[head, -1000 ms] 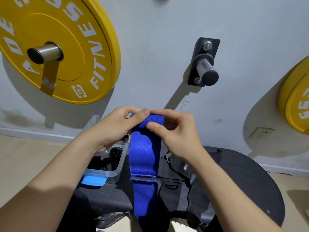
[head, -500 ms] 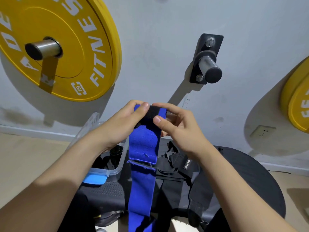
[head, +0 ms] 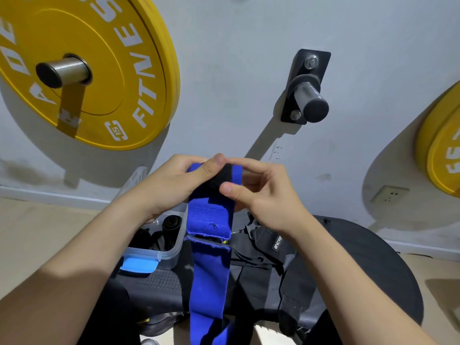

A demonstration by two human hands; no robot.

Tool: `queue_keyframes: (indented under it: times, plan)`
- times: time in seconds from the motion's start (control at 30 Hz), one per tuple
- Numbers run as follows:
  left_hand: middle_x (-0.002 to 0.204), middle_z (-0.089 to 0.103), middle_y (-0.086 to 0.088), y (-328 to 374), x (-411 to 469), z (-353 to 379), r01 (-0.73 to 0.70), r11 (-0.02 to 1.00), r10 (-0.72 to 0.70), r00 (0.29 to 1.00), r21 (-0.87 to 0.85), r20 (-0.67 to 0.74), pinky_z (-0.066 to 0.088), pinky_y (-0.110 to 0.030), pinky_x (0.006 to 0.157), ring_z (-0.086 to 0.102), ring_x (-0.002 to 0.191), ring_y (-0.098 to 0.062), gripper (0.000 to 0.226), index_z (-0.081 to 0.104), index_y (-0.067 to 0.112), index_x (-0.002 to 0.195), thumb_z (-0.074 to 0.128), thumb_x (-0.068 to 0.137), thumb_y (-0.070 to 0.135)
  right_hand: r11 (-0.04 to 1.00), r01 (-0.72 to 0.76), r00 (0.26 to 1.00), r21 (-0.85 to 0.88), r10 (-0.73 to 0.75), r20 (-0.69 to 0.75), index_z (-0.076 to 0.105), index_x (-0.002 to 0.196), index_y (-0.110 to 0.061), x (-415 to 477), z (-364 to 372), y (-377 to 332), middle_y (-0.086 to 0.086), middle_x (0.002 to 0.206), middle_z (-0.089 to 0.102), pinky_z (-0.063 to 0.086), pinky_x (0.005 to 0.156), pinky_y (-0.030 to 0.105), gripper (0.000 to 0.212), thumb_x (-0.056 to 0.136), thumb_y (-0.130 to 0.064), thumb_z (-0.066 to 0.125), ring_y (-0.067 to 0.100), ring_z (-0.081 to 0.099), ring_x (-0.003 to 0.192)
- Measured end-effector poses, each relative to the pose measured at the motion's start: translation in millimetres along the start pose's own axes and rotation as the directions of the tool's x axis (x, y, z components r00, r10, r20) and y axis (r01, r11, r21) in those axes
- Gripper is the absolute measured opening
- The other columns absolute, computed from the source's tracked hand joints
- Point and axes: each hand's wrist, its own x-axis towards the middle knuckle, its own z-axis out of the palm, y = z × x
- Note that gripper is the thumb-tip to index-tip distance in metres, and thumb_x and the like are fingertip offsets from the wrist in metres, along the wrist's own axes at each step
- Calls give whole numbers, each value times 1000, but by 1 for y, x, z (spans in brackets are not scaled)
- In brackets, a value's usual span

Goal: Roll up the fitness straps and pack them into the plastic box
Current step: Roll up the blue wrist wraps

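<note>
Both hands were raised in front of a pale wall, holding one blue strap point(head: 209, 270) by its top end. The left hand point(head: 169, 188) pinched the strap's left edge between thumb and fingers. The right hand point(head: 263, 197) pinched the right edge, its thumb on a black fastening patch point(head: 219, 178). Both hands were clamped on the strap, close together, and the strap's long tail hung straight down past the bottom of the view. The roll looked only just started, so this was the rolling step. The next move would call for turning the top end over on itself tightly while feeding up the tail. One clear plastic box point(head: 149, 255) with one blue clip point(head: 137, 266) stood open at the left edge of a black seat point(head: 373, 270), below the left wrist. It held dark rolled straps point(head: 170, 226), at least two, though the exact count could not be told. A loose heap of black straps point(head: 268, 247) lay on the seat just right of the box, number unclear. Two yellow plates point(head: 99, 70) hung on the wall, one to each side, with one bare peg point(head: 308, 95) between them.
</note>
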Motion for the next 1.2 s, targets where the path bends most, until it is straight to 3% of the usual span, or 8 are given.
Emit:
queue_keyframes:
  times: [0.23,0.3,0.4,0.6,0.73,0.9,1.03,1.2]
  plan:
    - [109,82,-10,-2,0,-4,-108,993,104,991,-44,-82,66,-43,89,79,106,-30,32,81,22,117,80,89,38,992,-43,997,-120,35,-74,67,131,-27,0,0,-4,6,109,72,63,75,42,54,84,-45,85,26,76,91]
    - [109,81,-11,-2,1,-4,-141,987,128,979,-72,-161,67,-45,90,78,106,-33,38,80,21,118,85,82,34,969,-141,986,-203,155,54,55,137,-34,-4,-7,-3,4,121,73,63,95,50,75,73,-45,93,30,75,110]
    - [108,81,-15,-2,3,-4,-169,972,121,956,-165,-267,66,-46,88,78,103,-35,42,80,16,115,88,77,31,937,-133,896,-323,253,366,46,150,-34,-10,-5,2,-6,133,74,58,108,40,95,74,-17,100,15,71,124]
    - [106,82,-14,-3,3,-8,-184,966,116,938,-183,-327,67,-40,84,80,101,-32,48,81,16,116,94,72,30,942,-96,976,-321,153,157,71,131,-11,-1,9,8,2,119,81,64,85,34,34,98,-7,78,21,77,109]
    - [103,81,-4,-6,3,-9,-164,986,149,925,-15,-349,67,-42,83,79,96,-26,48,78,25,114,101,72,27,972,-211,967,-108,223,123,71,130,-12,-1,18,12,8,126,78,59,104,46,26,105,-9,68,27,75,118]
    - [103,73,14,-9,3,-8,-194,946,272,910,261,-311,61,-23,75,74,90,-10,42,68,29,108,96,79,18,910,-406,914,81,403,51,78,109,-16,3,27,11,11,114,82,63,85,36,10,103,-14,69,29,79,107]
    - [108,74,16,-11,3,-6,-255,933,316,917,254,-242,60,-20,80,74,100,-7,42,73,28,103,96,76,5,860,-469,871,203,488,-58,71,123,-3,5,24,11,16,115,81,60,104,49,25,99,-11,72,35,77,112]
    - [109,79,18,-13,4,-4,-288,924,338,923,254,-182,58,-19,92,74,109,-8,32,83,34,101,94,82,10,845,-479,860,237,506,-65,70,128,3,5,25,5,23,119,78,59,104,51,27,105,-2,56,39,76,114]
